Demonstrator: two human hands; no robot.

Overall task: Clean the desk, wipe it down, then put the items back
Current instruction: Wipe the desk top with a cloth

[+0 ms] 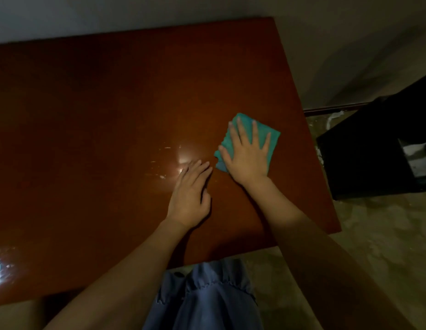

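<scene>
Dim light falls across the reddish-brown surface [112,103], which carries only your two hands and the teal cloth [259,136] in this view, so you look to be in the wiping step with the putting-back not yet begun. Your right hand [246,154] lies flat on the cloth, fingers spread and straight, pressing rather than clutching; that grip is wide and holds nothing curled. Your left hand [190,194] rests just beside the cloth on its left, fingers straight and together, palm down on the bare wood, also holding nothing.

Pale specks and smears [163,163] sit to the left of the cloth, around a bright glare, just beyond your left fingertips. That is the relation to mind: the dirt lies leftward from the cloth, and your left hand stands between the two. I'd judge you must lift or slide the left hand aside before sweeping the cloth that way. A black box [378,148] stands on the floor, right of the cloth, off the edge.
</scene>
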